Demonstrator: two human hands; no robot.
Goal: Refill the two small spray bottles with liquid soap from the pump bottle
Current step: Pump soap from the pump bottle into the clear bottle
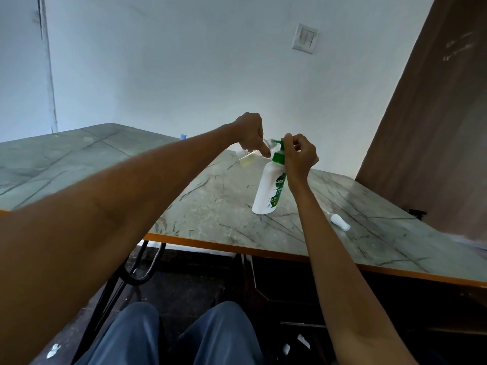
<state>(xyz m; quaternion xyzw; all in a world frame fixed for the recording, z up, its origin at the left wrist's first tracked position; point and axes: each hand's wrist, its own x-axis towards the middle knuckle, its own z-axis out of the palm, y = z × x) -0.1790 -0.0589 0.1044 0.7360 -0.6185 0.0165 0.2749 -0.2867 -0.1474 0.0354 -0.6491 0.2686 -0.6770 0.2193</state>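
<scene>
A white pump bottle [267, 189] with a green label and green pump head stands on the marble-patterned table [226, 206]. My right hand [300, 154] grips the green pump head from the right. My left hand [250, 134] holds a small clear spray bottle [249, 158] tilted, its mouth up against the pump spout; pale yellow liquid sits in its lower end. A white spray cap with its thin tube [340, 222] lies on the table to the right of the pump bottle.
The table has an orange front edge [263, 250] and meets a white wall behind. A brown door [432, 127] stands at the right. My knees in blue trousers [184, 335] are under the table, next to black chair legs [137, 270]. A small blue object [183, 137] sits at the table's far edge.
</scene>
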